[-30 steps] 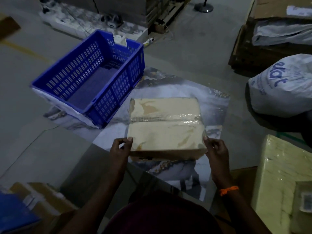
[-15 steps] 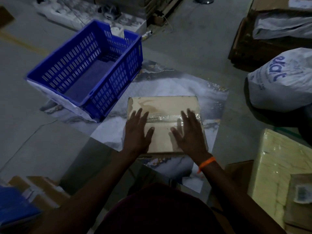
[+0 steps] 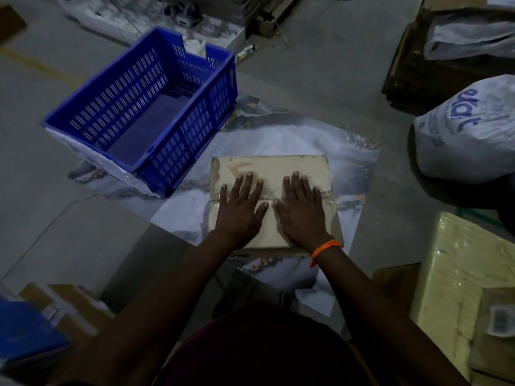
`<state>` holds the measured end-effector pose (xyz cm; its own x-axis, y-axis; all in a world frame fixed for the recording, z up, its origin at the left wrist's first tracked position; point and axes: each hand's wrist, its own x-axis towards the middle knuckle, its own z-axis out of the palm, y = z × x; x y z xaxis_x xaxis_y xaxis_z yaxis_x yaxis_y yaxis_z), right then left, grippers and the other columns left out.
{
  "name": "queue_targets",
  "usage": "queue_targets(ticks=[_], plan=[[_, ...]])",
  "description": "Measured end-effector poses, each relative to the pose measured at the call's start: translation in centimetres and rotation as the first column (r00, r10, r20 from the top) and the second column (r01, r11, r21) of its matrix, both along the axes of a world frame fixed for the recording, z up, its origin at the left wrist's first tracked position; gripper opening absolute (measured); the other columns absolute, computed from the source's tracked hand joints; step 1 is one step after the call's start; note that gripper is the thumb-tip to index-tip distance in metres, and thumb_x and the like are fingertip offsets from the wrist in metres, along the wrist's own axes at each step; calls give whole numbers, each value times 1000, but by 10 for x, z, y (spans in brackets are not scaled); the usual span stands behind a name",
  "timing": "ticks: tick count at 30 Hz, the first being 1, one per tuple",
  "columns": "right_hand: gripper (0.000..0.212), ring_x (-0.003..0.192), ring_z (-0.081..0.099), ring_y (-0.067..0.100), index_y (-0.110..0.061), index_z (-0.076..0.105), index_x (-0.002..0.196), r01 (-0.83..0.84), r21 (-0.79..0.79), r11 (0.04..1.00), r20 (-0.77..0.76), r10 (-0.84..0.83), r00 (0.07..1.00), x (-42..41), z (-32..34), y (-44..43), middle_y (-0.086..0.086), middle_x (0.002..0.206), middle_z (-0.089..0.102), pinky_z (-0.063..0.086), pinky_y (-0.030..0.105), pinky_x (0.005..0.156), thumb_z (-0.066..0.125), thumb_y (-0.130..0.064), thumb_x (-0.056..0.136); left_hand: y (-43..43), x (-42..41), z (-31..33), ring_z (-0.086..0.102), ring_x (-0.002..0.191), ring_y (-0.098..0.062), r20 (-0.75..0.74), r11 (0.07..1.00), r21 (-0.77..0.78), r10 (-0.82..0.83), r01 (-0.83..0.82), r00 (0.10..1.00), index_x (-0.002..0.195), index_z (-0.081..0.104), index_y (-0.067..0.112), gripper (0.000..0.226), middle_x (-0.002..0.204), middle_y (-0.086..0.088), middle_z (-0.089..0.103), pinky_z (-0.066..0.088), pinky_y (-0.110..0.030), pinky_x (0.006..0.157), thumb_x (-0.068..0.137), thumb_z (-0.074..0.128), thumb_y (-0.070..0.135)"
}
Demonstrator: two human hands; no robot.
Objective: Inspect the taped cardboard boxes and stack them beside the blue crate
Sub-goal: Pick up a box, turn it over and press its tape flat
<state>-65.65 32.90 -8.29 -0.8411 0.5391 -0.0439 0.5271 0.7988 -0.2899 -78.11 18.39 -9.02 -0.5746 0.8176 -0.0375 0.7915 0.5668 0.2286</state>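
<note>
Where the blue crate (image 3: 195, 123) stands at my left, its near corner on the marbled sheet (image 3: 278, 140), the taped cardboard box (image 3: 273, 168) lies flat on that same sheet, near the crate but apart from it. My left hand (image 3: 239, 210) rests palm down on the box, fingers straight and slightly spread, gripping nothing. My right hand (image 3: 302, 213), with an orange band (image 3: 324, 249) at the wrist, lies flat alongside, the thumbs nearly meeting. Farther right sit a white sack (image 3: 468, 135) and a pale wrapped package (image 3: 459, 274).

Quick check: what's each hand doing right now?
Left hand: open, flat on the box.
Right hand: open, flat on the box.
</note>
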Motion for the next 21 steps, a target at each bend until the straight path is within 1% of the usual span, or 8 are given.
queue_targets(ticks=[3,6,9,12,14,16,21], plan=[[81,160,5,28,-14,18,165,-16,-37,999,16,17,1000,6,6,-1,10,173,8,10,56,127,13,-61,100,-2,4,8,-3,158,-23,41,1000,-31,-4,5,999,163,12,27,73,171,-2,-2,2,-56,124,100,8,63],[79,158,17,32,-9,29,162,-66,-34,997,-45,64,997,28,9,-14,14,171,19,19,56,125,23,-61,102,-20,21,13,3,157,-26,48,999,11,-39,38,998,162,18,24,78,171,-6,4,3,-57,123,99,5,68],[75,157,20,31,-9,33,160,-87,6,996,-79,87,993,62,3,-33,14,169,24,20,53,123,31,-58,104,-51,42,7,2,157,-26,47,995,55,-82,79,996,162,20,20,76,170,-9,5,1,-54,124,102,8,65],[73,158,17,29,-11,29,162,-94,68,993,-37,96,995,82,-4,-42,11,170,22,18,52,124,25,-57,106,-70,49,2,5,157,-26,-4,994,43,-103,103,995,163,18,17,73,170,-10,7,2,-51,126,105,12,61],[72,159,10,25,-13,24,164,-104,90,991,-29,107,994,86,-6,-43,9,171,18,12,48,126,19,-58,108,-71,50,0,10,157,-27,-33,993,47,-108,109,994,162,22,14,71,170,-11,11,8,-53,125,106,14,59],[70,160,8,24,-15,22,164,-108,95,990,-44,113,993,87,-7,-43,8,172,16,8,46,127,19,-57,108,-69,51,1,12,157,-28,-36,993,45,-106,108,994,161,23,12,71,169,-12,13,13,-55,125,107,15,57],[68,158,19,26,-13,31,162,-85,96,992,-81,93,992,86,-9,-42,9,170,24,16,48,125,25,-54,108,-68,49,-2,19,155,-30,-62,992,45,-117,119,991,159,29,9,69,167,-14,20,16,-55,124,107,21,53]])
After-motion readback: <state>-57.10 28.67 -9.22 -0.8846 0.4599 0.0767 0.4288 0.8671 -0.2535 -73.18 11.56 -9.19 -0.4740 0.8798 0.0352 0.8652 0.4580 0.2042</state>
